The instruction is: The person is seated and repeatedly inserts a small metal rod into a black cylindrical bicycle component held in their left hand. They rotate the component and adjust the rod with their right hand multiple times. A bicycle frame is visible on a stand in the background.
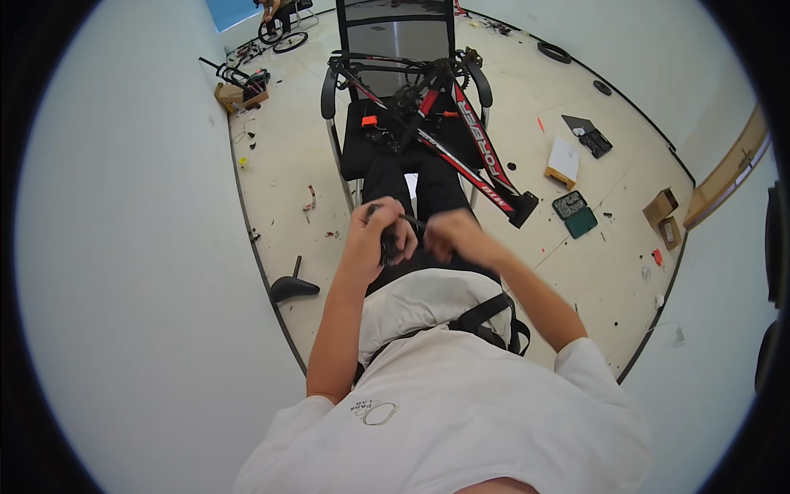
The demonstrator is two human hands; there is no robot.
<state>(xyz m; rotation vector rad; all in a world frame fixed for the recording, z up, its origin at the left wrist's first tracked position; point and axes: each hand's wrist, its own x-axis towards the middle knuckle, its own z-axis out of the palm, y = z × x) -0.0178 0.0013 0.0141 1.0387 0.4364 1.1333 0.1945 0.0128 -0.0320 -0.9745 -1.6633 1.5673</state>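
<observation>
Above my lap, my left hand (381, 233) is closed around a small black part (388, 245); its kind is mostly hidden by the fingers. A thin dark rod (414, 221) runs between that part and my right hand (457, 235). My right fingers are curled at the rod's end and smeared by motion. Ahead, a red, black and white bicycle frame (473, 136) lies across the seat and armrests of a black mesh-backed chair (354, 152). An orange-red piece (369, 122) and a red-handled tool (445, 114) rest on the seat.
Left of me, a bicycle saddle (294, 286) lies by the wall. On the right floor are a green tool case (575, 216), a black case (589, 136), a white-topped box (563, 161), and cardboard boxes (661, 211). A person (278, 11) works beside wheels (290, 42) at far left.
</observation>
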